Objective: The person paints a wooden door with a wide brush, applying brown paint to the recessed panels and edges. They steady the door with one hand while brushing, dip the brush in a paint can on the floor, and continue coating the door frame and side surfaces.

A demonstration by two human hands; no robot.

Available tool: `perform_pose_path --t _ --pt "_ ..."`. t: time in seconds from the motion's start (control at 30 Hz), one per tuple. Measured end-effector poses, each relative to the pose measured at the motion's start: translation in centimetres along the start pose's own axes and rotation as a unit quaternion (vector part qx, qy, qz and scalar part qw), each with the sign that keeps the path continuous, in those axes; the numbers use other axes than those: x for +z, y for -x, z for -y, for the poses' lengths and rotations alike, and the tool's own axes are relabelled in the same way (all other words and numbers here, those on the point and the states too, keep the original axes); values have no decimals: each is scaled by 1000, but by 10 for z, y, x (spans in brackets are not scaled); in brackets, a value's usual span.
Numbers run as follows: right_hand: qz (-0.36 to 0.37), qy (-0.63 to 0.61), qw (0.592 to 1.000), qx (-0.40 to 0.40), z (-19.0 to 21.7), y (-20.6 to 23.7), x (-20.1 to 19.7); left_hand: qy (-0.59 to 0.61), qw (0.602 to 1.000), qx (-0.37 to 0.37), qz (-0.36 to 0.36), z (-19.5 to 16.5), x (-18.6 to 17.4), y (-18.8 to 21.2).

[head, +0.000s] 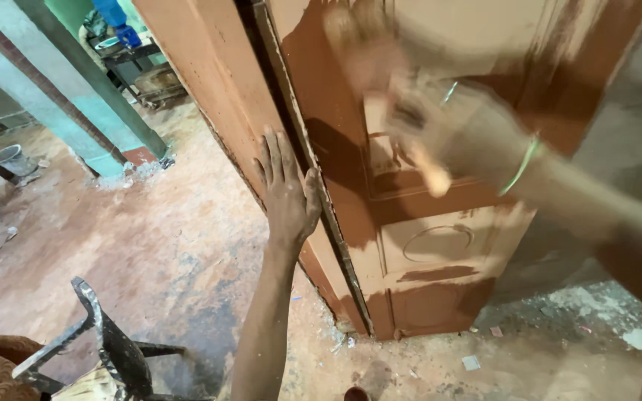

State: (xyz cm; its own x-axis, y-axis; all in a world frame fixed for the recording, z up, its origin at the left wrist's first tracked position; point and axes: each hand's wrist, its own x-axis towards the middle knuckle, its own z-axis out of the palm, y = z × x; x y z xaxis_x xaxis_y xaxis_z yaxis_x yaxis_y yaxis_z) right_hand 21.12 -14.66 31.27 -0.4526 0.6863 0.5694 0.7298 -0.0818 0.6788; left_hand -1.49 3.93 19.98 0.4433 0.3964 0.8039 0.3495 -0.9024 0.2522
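My left hand (285,189) lies flat with fingers apart against the edge of a wooden door (440,245), which is partly covered in brown paint. My right hand (447,126), blurred by motion, is closed around the pale handle of a paintbrush (354,33) whose bristles touch the upper door panel. A thin green bangle (523,165) sits on my right wrist. The door's lower panels show a carved circle and bare, pale patches among darker wet streaks.
A paint-spattered metal stool or stand (105,341) sits at the lower left. The concrete floor (150,238) is stained and littered with chips. A teal pillar (76,96) and a grey bucket (15,157) stand at the left; a grey wall (626,126) flanks the door on the right.
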Motion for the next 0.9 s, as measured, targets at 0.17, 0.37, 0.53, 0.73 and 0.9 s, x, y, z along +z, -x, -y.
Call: perform_pose_path --t 0.17,0.37,0.53,0.73,0.9 --pt "151 -193 957 -154 82 69 38 -9 1000 -11 -2 -10 6 2" --pt "309 -484 818 26 93 95 41 -15 1000 -19 3 -15 10 2" --pt "-15 -567 817 101 23 60 39 -17 1000 -22 10 -24 15 1" --pt "-201 -217 953 57 -60 30 3 -14 999 -28 9 -30 16 -3" --pt "-96 -16 995 -15 -37 39 10 -6 999 -28 17 -32 24 -2"
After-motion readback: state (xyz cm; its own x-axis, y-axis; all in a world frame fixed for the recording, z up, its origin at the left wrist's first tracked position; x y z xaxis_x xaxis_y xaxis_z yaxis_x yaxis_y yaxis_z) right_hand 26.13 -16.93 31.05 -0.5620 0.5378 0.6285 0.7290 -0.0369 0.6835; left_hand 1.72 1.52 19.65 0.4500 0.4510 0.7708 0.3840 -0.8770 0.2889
